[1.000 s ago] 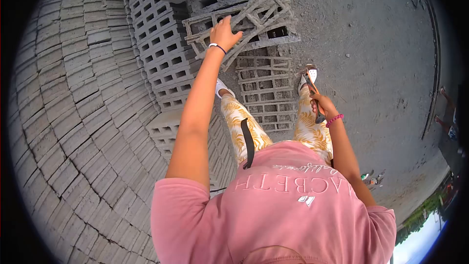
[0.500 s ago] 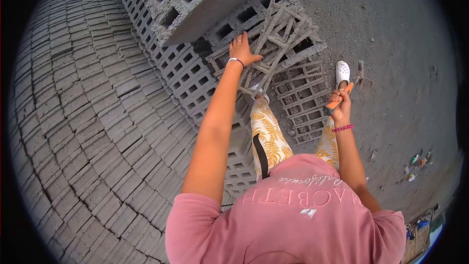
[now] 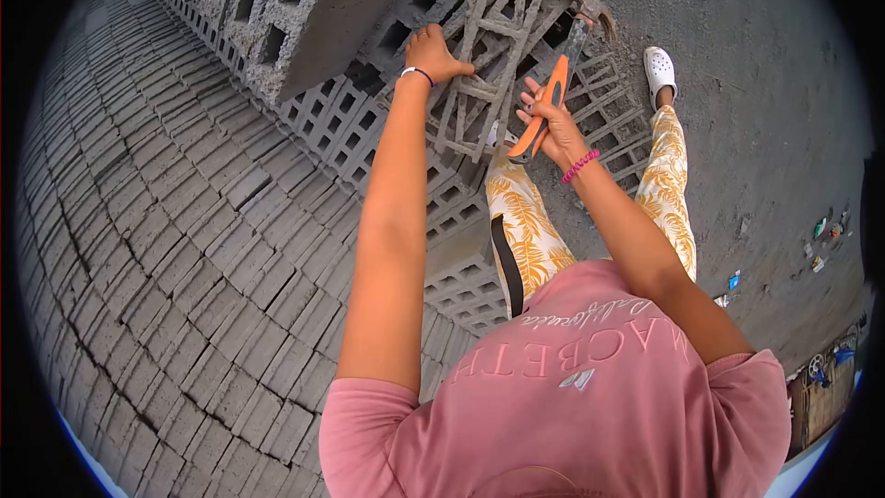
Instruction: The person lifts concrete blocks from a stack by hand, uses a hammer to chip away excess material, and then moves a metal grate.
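Several hollow blocks [image 3: 267, 14] stand beside one tilted, ladder-like frame [image 3: 502, 29], an orange-handled hammer [image 3: 557, 78] close by.

Expect the frame to be stiff, gritty and fairly light; take it by its long side rails. Your hammer should feel head-heavy. Your right hand [image 3: 553, 127] is wrapped around its handle; your left hand [image 3: 431, 53] touches the frame's left side, but its fingertips are too hidden to tell whether they grip.

1. Claw hammer [image 3: 554, 92]: smooth orange-and-black handle, apparently plastic or rubber; dull, worn metal head.
2. Ladder-like frame [image 3: 501, 28], left of the hammer: rough, grey-crusted, underlying material unclear.
3. Hollow block [image 3: 272, 11], farther left of the hammer: matt, coarse concrete.
4. T-shirt [image 3: 572, 406], below the hammer: soft, matt cloth.
5. Clog [image 3: 658, 69], right of the hammer: smooth, plastic-looking.
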A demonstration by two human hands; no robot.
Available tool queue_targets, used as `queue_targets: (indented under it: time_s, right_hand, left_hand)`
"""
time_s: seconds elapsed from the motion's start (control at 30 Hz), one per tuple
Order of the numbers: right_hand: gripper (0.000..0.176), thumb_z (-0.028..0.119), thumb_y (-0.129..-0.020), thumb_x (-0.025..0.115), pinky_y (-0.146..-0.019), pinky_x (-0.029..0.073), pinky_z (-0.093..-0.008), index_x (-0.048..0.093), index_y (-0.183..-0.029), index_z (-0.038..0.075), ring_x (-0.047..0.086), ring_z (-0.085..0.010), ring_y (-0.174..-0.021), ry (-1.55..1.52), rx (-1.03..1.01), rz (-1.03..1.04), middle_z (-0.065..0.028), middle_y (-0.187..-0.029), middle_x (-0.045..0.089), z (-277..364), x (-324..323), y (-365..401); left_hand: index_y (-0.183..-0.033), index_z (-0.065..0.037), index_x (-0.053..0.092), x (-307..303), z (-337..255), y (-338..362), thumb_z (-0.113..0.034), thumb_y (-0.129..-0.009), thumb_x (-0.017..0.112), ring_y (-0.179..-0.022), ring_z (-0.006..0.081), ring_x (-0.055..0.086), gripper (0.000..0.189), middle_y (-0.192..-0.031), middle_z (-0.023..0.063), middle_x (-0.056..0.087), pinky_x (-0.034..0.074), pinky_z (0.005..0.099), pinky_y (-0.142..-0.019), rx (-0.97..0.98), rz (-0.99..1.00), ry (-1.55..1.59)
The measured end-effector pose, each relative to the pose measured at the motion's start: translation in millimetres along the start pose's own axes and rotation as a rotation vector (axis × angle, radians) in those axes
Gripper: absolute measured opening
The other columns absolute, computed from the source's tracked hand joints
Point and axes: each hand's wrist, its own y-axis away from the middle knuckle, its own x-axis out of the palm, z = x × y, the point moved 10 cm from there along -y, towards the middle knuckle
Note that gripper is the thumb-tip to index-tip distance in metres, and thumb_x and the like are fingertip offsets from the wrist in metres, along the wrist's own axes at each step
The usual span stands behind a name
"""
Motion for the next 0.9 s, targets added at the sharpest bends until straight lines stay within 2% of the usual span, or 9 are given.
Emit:
queue_targets:
  time_s: [0.03,0.1,0.2,0.3,0.33,0.5,0.6,0.8,0.9]
  right_hand:
    - [0.017,-0.005,-0.069,0.053,-0.087,0.042,-0.0383,0.045,-0.075,0.009,0.020,-0.0302,-0.125,0.028,-0.029,-0.020,-0.0130,-0.135,0.021,3,4,-3]
    - [0.019,-0.005,-0.068,0.054,-0.084,0.042,-0.0367,0.044,-0.076,0.009,0.035,-0.0262,-0.115,0.045,-0.027,-0.024,-0.0115,-0.133,0.025,7,14,-10]
    - [0.021,-0.004,-0.067,0.054,-0.077,0.041,-0.0307,0.044,-0.078,0.009,0.046,-0.0161,-0.091,-0.006,-0.038,-0.036,-0.0067,-0.114,0.042,4,22,-25]
    - [0.022,-0.005,-0.065,0.054,-0.067,0.038,-0.0258,0.043,-0.077,0.010,0.041,-0.0098,-0.071,0.051,-0.060,0.029,-0.0001,-0.088,0.046,9,35,-37]
    - [0.023,-0.006,-0.064,0.053,-0.063,0.037,-0.0228,0.042,-0.076,0.011,0.043,-0.0089,-0.069,0.046,-0.064,0.031,0.0030,-0.074,0.042,11,37,-38]
    - [0.023,-0.003,-0.062,0.055,-0.057,0.039,-0.0247,0.040,-0.075,0.009,0.046,-0.0106,-0.061,0.148,-0.149,-0.015,-0.0001,-0.067,0.046,18,38,-42]
    - [0.023,-0.003,-0.062,0.055,-0.057,0.041,-0.0256,0.040,-0.076,0.008,0.047,-0.0116,-0.061,0.177,-0.159,-0.039,-0.0009,-0.067,0.046,16,38,-42]
    - [0.021,-0.001,-0.063,0.056,-0.056,0.041,-0.0268,0.042,-0.074,0.009,0.047,-0.0126,-0.061,0.175,-0.134,-0.036,-0.0016,-0.068,0.046,13,33,-44]
    - [0.021,-0.001,-0.063,0.056,-0.057,0.040,-0.0265,0.042,-0.075,0.009,0.047,-0.0126,-0.062,0.175,-0.105,-0.023,-0.0013,-0.069,0.046,11,33,-45]
  left_hand:
    - [-0.109,0.005,0.042,0,2,-2,-0.042,-0.043,0.074,-0.105,0.0334,0.043,0.087,-0.110,0.0230,0.047,0.035,0.0369,-0.089,0.003,-0.009,0.004]
    - [-0.107,0.007,0.046,2,3,-4,-0.040,-0.045,0.072,-0.101,0.0320,0.047,0.082,-0.108,0.0232,0.049,0.038,0.0355,-0.086,0.031,0.014,0.075]
    - [-0.106,0.008,0.047,6,6,1,-0.037,-0.047,0.071,-0.099,0.0312,0.050,0.078,-0.105,0.0236,0.051,0.039,0.0349,-0.085,0.033,0.024,0.114]
    - [-0.107,0.007,0.047,28,10,7,-0.034,-0.048,0.071,-0.098,0.0303,0.051,0.076,-0.105,0.0228,0.051,0.041,0.0340,-0.082,0.003,0.199,0.413]
    - [-0.107,0.007,0.046,30,12,7,-0.033,-0.048,0.071,-0.096,0.0303,0.052,0.076,-0.105,0.0223,0.052,0.041,0.0339,-0.082,0.003,0.166,0.418]
    - [-0.108,0.007,0.044,30,15,15,-0.031,-0.047,0.072,-0.092,0.0312,0.053,0.077,-0.103,0.0209,0.052,0.042,0.0339,-0.079,-0.025,0.004,0.467]
    - [-0.108,0.008,0.044,19,15,23,-0.029,-0.046,0.071,-0.092,0.0318,0.052,0.077,-0.100,0.0217,0.052,0.041,0.0336,-0.080,-0.062,-0.179,0.297]
    - [-0.112,0.008,0.042,34,22,17,-0.028,-0.045,0.072,-0.098,0.0326,0.050,0.082,-0.104,0.0248,0.050,0.039,0.0330,-0.083,-0.081,-0.102,0.454]
    - [-0.113,0.010,0.040,33,22,17,-0.028,-0.046,0.072,-0.099,0.0310,0.050,0.083,-0.107,0.0245,0.049,0.040,0.0329,-0.083,-0.056,-0.126,0.449]
